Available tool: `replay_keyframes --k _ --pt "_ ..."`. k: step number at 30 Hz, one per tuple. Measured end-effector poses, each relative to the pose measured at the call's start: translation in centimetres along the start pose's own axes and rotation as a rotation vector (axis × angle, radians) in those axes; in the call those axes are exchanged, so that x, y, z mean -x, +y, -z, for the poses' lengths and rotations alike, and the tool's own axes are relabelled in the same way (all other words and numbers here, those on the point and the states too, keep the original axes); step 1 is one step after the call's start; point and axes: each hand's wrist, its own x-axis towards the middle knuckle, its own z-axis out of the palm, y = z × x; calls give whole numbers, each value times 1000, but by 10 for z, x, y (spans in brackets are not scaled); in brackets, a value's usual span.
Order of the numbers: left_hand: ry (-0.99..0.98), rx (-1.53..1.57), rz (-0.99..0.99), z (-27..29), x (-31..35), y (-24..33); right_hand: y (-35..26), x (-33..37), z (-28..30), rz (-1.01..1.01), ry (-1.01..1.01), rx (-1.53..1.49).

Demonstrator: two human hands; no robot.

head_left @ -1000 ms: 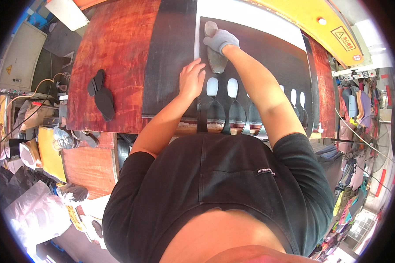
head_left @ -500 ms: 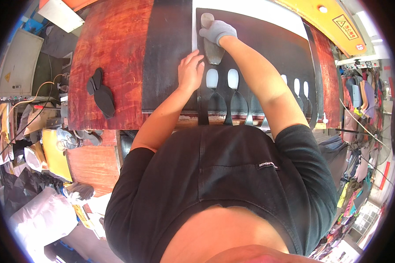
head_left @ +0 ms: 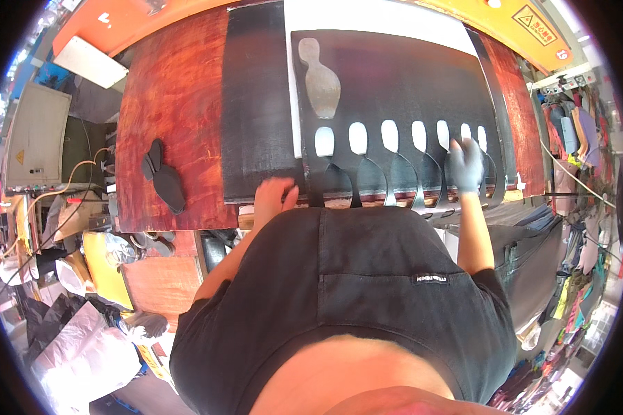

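A grey sole-shaped cutting die [head_left: 323, 90] lies on a black sheet [head_left: 401, 83], apart from both hands. Along the sheet's near edge runs a row of several sole-shaped cutouts, with white showing through their rounded ends [head_left: 390, 136]. Over the right end of this row is my right hand [head_left: 466, 166] in a grey glove, its fingers smeared by motion. Whether it touches the sheet I cannot tell. My left hand [head_left: 275, 195], bare and slightly blurred, is by the table's front edge, left of the sheet, thumb apart from the fingers and nothing seen in it.
Black sole-shaped pieces [head_left: 165, 180] lie on the reddish wooden table [head_left: 180, 90] at left. An orange machine beam [head_left: 526, 31] spans the far side. A lower wooden surface [head_left: 163, 266] and a plastic bag [head_left: 90, 349] are at lower left. Coloured material hangs [head_left: 574, 131] at right.
My right hand has let go of the cutting die and moved right and nearer, to the end of the cutout row. My left hand has drawn back toward the front edge.
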Motion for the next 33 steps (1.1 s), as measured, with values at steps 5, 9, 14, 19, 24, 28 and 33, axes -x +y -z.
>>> replay_keyframes --k 5,9,14,19,24,28,33 --pt "66 -190 -39 -2 -1 -1 79 51 28 0 224 383" --pt "432 -230 -240 -1 -40 4 92 21 -14 33 349 346" --pt "509 -291 -269 12 -107 -2 85 -45 -49 29 383 377" --pt "578 -346 -182 27 -197 -17 67 -129 -87 64 368 435" --pt "554 -413 50 51 -299 -29 46 -246 -95 138 307 125" --pt "598 -417 -51 64 -358 -39 51 -361 -63 78 346 -345" --pt "655 -367 -37 69 -409 -47 62 -499 -55 -27 360 -430"
